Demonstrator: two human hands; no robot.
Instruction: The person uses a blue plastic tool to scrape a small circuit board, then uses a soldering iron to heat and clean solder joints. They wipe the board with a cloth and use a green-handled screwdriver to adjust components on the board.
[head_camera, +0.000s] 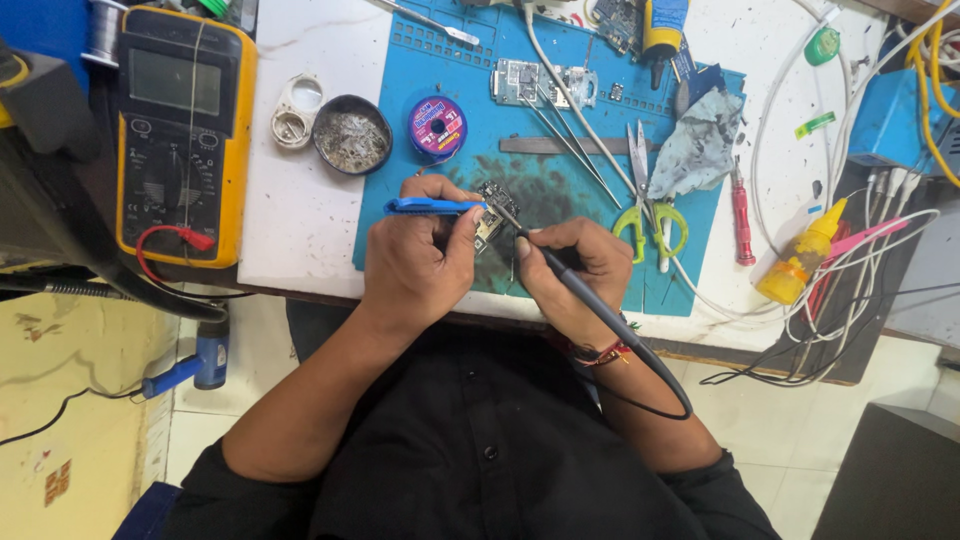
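- Your left hand (418, 262) grips a bright blue tool (432, 207).
- Your right hand (578, 268) holds a black soldering iron (590, 296) with a black cord.
- You work on a blue mat (560, 190), smudged dark in the middle, on a white, speckled counter (300, 210).
- The multimeter (182, 135) is yellow and dark grey, with a red lead.
- The scissors (645, 215) have green handles.
- The squeeze bottle (800, 262) is yellow.
- The screwdriver (742, 220) is red.
- The wick spool (437, 127) is purple.

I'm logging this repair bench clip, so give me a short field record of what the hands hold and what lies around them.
Left hand: grips blue-handled tweezers on a small dark circuit board
Right hand: holds a black corded soldering iron, tip at that board
Surface: blue silicone work mat
Nearby: yellow multimeter, green-handled scissors, round purple wick spool
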